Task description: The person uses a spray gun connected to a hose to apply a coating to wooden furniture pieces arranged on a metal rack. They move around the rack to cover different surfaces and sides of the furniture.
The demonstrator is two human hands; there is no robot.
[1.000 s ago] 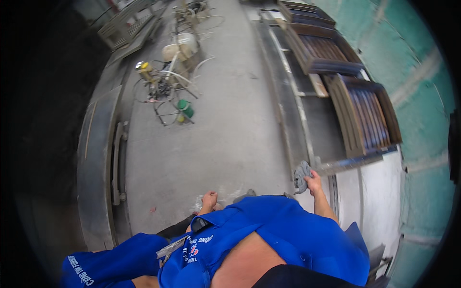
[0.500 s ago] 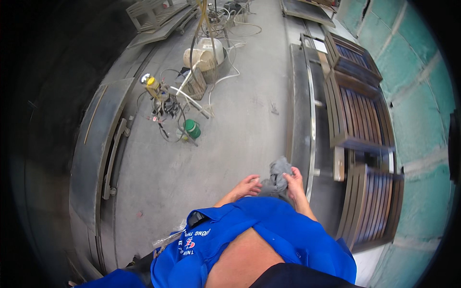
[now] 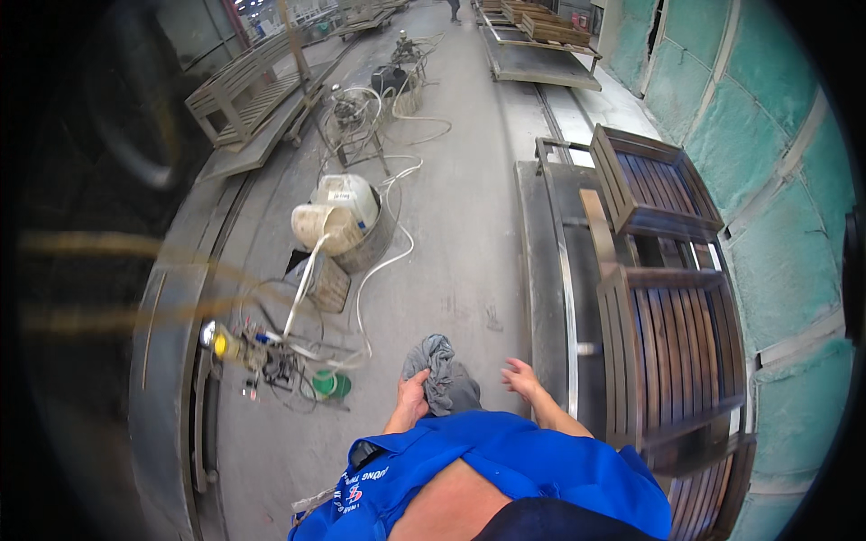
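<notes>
A crumpled grey rag (image 3: 439,368) hangs in front of my body, gripped at its left side by my left hand (image 3: 413,393). The fingers of that hand are closed on the cloth. Apart from the rag, to its right, my right hand (image 3: 520,377) is held out with the fingers spread and nothing in them. The nearest thing to it is the dark metal-topped platform (image 3: 552,361) on the right. Slatted brown wooden frames (image 3: 677,347) rest on this platform, out of reach of both hands.
Left of me stand a spray pump with a yellow part (image 3: 221,346), a green bucket (image 3: 330,385), and dirty plastic containers (image 3: 327,228). A white hose (image 3: 411,243) snakes along the floor. A low cart (image 3: 158,361) lies far left; teal covering (image 3: 798,261) lines the right wall.
The rag has passed from my right hand to my left, and my right hand has opened away from it. My view has moved forward along the aisle, bringing the pump and frames nearer.
</notes>
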